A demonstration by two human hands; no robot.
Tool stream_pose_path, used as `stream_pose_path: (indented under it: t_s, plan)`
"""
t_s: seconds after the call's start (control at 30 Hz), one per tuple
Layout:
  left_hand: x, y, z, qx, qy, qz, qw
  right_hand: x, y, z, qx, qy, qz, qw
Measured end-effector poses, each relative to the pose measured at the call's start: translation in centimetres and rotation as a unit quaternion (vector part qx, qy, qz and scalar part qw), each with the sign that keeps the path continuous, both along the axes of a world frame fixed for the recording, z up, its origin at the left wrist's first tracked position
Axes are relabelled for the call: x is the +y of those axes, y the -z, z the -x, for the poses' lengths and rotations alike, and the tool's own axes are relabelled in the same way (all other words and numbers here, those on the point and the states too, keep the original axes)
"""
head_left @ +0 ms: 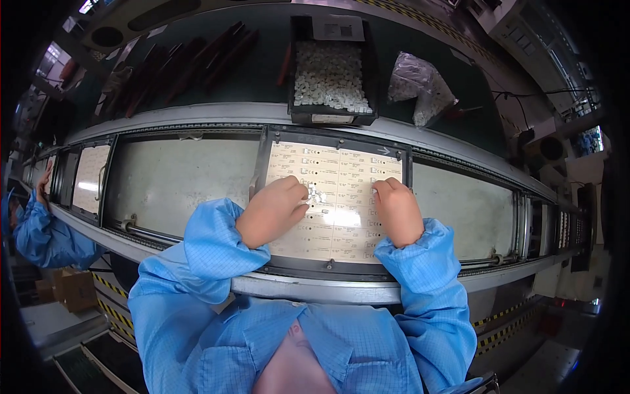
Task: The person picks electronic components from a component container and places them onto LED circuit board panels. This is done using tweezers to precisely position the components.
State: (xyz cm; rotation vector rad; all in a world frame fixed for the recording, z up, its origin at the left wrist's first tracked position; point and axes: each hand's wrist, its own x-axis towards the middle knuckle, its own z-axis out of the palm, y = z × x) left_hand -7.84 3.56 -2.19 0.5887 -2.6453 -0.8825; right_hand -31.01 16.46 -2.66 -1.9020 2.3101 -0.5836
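A cream panel (351, 172) printed with rows of small marks lies in a dark frame (410, 172) in front of me. My left hand (274, 209) is over its left half, fingers curled down at a printed column beside a loose pile of small white parts (317, 194). What those fingertips hold, if anything, is hidden. My right hand (399, 210) pinches at the right column, with a small white part showing at its fingertips. Above both hands, similar small white pieces sit along the two columns. One stray piece (325, 211) rests below the pile.
Behind the frame stands a black bin (333, 118) full of small white parts. Clear bags (420, 85) lie to its right, dark red strips (187, 65) to its left. A metal rail (315, 286) runs before me. At far left a co-worker's blue sleeve (49, 236) is beside another panel (90, 177).
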Motion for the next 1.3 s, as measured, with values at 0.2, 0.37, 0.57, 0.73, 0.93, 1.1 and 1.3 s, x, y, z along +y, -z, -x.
stream_pose_path:
  t_s: [0.2,0.37,0.57,0.73,0.93,1.1,1.3]
  plan:
    - [0.3,-0.2,0.5,0.007,-0.009,0.005,1.0,0.0,0.0,-0.1,0.037,-0.018,-0.005,0.999]
    - [0.2,0.2,1.0,0.021,0.014,0.005,1.0,-0.2,-0.4,-0.3,0.063,-0.052,0.021,0.996]
    - [-0.7,-1.1,0.3,-0.025,-0.048,-0.047,0.997,0.0,-2.4,-2.4,-0.039,-0.044,0.046,0.997]
    - [-2.5,-0.6,0.3,0.002,-0.036,-0.031,0.999,-0.4,-1.6,-5.3,-0.136,-0.135,0.041,0.981]
    - [-3.3,-0.2,0.3,0.0,-0.013,0.001,1.0,-0.9,0.0,-5.4,-0.055,-0.182,0.04,0.981]
    - [-3.5,-0.4,0.4,0.006,0.015,0.063,0.998,0.7,-2.0,-4.0,-0.123,-0.123,-0.012,0.985]
    - [-3.2,-0.2,0.6,-0.045,0.03,0.09,0.995,2.4,-3.3,-1.4,-0.155,-0.073,0.04,0.984]
